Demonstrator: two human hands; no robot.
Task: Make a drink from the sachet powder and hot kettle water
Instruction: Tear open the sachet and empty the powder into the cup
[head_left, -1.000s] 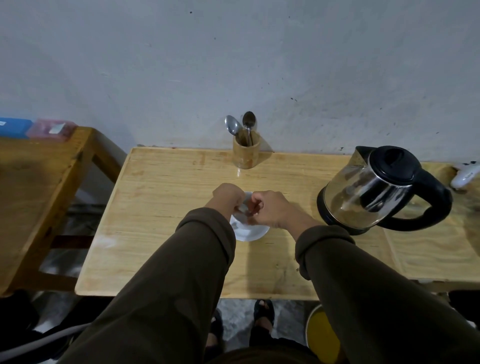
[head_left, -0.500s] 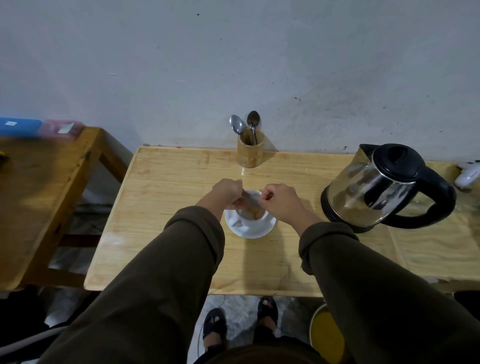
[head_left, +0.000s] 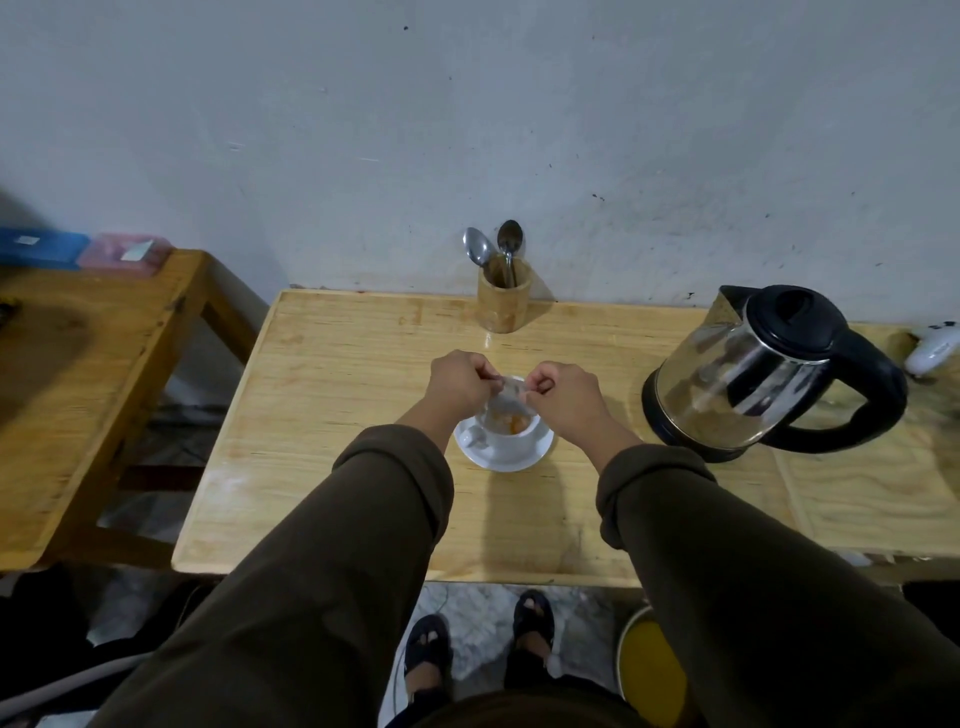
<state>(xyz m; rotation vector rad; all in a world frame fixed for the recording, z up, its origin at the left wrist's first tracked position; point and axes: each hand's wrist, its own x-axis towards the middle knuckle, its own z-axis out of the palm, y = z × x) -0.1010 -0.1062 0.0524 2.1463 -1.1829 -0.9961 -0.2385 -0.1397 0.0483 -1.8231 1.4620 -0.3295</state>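
A white cup (head_left: 506, 436) stands on a white saucer (head_left: 519, 458) in the middle of the light wooden table (head_left: 332, 415). Orange powder (head_left: 514, 423) lies inside the cup. Just above the cup hangs a small sachet (head_left: 511, 393), pinched at its two upper corners by my left hand (head_left: 460, 383) and my right hand (head_left: 563, 396). Its lower end dips into the cup. A steel kettle (head_left: 748, 379) with a black lid and handle sits on its base to the right, apart from my hands.
A bamboo holder (head_left: 503, 300) with two spoons (head_left: 493, 249) stands at the back against the wall. A darker wooden table (head_left: 78, 374) with blue and pink boxes (head_left: 83, 250) is on the left. A white object (head_left: 932, 349) lies at far right. A yellow bucket (head_left: 649, 670) is on the floor.
Both hands rose off the cup and moved slightly apart, holding the sachet stretched between them. Orange powder now shows in the cup.
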